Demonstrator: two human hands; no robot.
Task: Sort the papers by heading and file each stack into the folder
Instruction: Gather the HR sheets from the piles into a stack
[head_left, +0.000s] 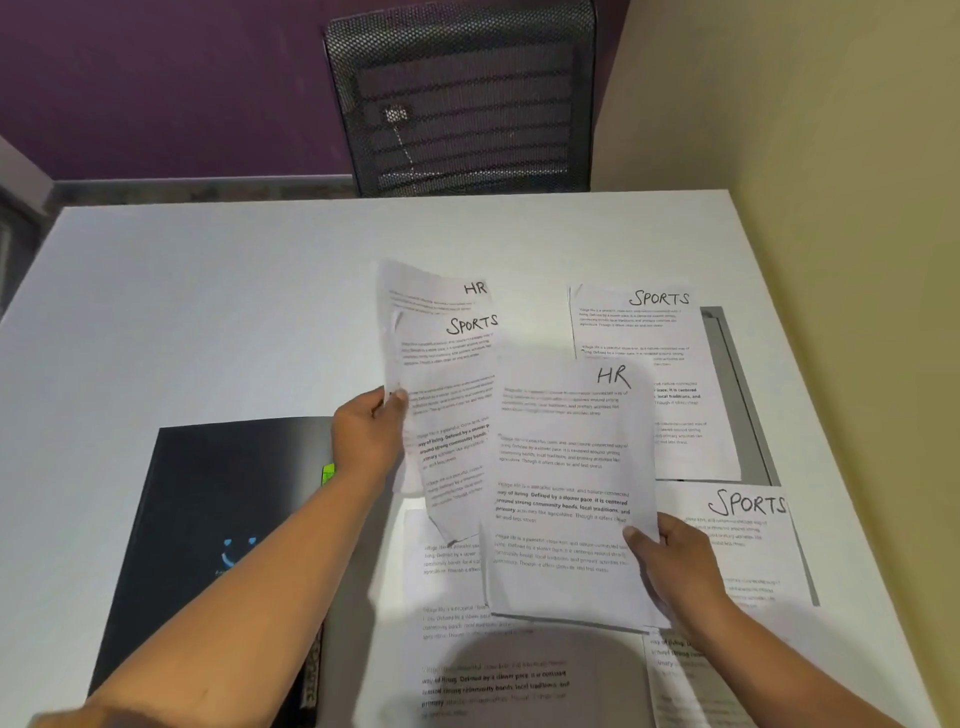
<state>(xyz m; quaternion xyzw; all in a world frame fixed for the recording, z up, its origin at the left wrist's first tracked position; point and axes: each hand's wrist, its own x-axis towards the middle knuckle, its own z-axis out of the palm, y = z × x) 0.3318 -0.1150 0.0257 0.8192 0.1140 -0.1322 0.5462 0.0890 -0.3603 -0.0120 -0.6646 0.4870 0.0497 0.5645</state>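
Left hand (366, 436): grip clamped on the left edge of two fanned sheets, thumb on top, both held tilted above the worktop (208, 286).
Front SPORTS sheet (452, 405): foremost in that grip, lower corner curling down.
Rear HR sheet (436, 291): behind it, top edge and heading peeking out above.
Right hand (670, 564): grip pinched on the lower right edge of the single HR sheet (563, 483), thumb on its face.
Single HR sheet: lifted, left edge overlapping the front SPORTS sheet.
Flat sheet (467, 649): on the worktop beneath the held ones, heading hidden, reaching towards the near edge.
Far SPORTS sheet (660, 332): flat, close to the worktop's right edge.
Near SPORTS sheet (748, 525): flat, just nearer than the far one, partly under the right hand.
Folder (218, 519): black, flat at near left; green tab (328, 474) at its right edge, beside the left forearm.
Open room: bare white across the far left and far strip.
Chair (467, 104): mesh back at the far edge.
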